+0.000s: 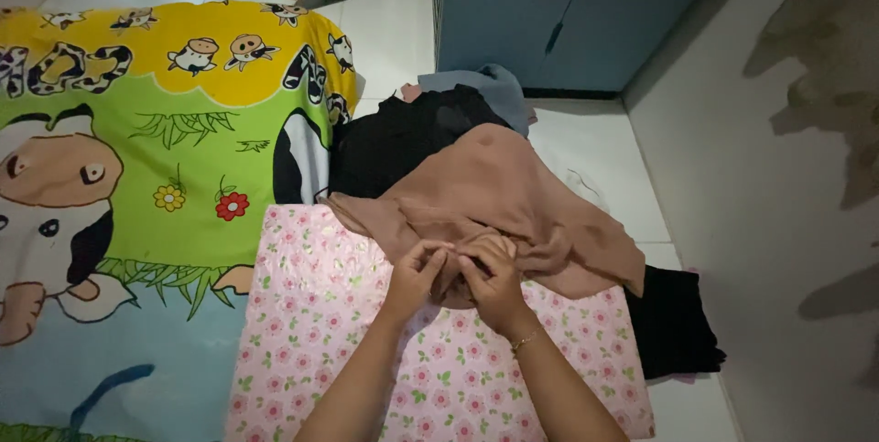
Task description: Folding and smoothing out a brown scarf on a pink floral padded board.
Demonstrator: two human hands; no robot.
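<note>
Both hands, left [417, 272] and right [490, 277], pinch closed on the soft brown cloth [513, 199] lying over the pink flowered cushion [311, 314]; black garments [394, 140] heaped at twelve o'clock.

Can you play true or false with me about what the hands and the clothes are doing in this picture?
1. Both hands, the left hand and the right hand, grip the brown cloth. True.
2. The brown cloth lies partly on a pink flowered pad. True.
3. The mat with cartoon cows is plain white. False: it is yellow, green and blue.
4. A bracelet sits on the left wrist. False: it is on the right wrist.
5. Black clothes are piled behind the brown cloth. True.
</note>
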